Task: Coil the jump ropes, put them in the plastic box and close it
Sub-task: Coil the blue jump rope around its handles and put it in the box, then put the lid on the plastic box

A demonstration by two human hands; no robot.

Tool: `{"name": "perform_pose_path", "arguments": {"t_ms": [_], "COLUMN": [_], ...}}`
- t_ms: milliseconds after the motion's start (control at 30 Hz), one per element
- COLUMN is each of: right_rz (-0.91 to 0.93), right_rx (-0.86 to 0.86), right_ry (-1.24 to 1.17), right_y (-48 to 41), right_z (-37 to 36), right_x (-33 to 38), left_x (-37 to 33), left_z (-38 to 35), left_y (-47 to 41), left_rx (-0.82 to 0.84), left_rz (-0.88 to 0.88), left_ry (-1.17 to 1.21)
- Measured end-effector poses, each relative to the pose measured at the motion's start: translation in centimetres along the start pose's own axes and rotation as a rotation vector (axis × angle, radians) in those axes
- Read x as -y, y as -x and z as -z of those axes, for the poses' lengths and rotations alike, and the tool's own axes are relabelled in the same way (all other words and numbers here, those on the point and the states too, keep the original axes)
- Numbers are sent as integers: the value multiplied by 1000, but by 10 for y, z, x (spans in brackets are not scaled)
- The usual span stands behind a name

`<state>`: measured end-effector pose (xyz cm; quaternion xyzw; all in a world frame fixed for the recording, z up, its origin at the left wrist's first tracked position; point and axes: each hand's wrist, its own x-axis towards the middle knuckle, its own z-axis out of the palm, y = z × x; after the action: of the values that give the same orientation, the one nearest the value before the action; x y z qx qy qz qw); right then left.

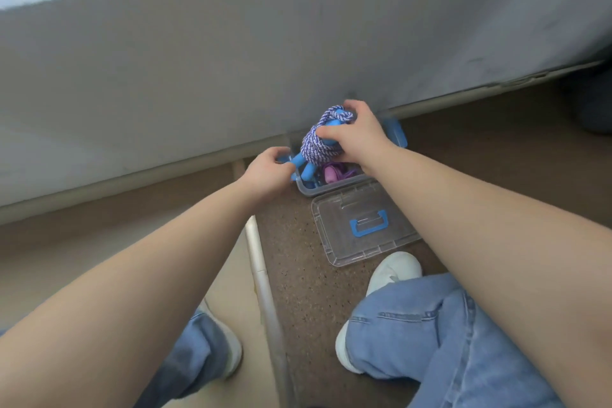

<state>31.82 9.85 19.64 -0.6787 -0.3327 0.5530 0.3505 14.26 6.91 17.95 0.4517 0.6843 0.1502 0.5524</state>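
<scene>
A coiled blue-and-white jump rope [314, 142] with blue handles is held just above the open clear plastic box [334, 187]. My right hand [356, 134] grips the coil from the right. My left hand [270, 172] is at the box's left end, fingers on a blue handle of the rope. A purple and pink jump rope [332, 172] lies inside the box, partly hidden under the blue coil. The clear lid [364, 225] with its blue carry handle lies flat on the floor in front of the box. A blue latch [395, 132] shows at the box's right end.
The box sits on a brown speckled mat against a tall grey wall or bed side [231, 60]. A white rail [261, 275] runs along the mat's left edge. My legs in blue jeans and white shoes [394, 272] are close below the lid.
</scene>
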Motion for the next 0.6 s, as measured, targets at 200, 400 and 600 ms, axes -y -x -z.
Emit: {"name": "perform_pose_path", "arguments": {"t_ms": [200,400,600], "right_rz": [-152,-179,-134], "right_rx": [-97,-106,-19], "right_ry": [-149,-143,-38], "right_y": [-41,-73,-79], "right_z": [18,22,20], "right_x": [-31,-53,-69], "left_x": [6,5,19], "left_z": [-27,-42,-43], "left_y": [-46,-75,-79], "left_rx": [30,10,-83], "left_rz": [56,73,53], "left_ry": [226,306,133]}}
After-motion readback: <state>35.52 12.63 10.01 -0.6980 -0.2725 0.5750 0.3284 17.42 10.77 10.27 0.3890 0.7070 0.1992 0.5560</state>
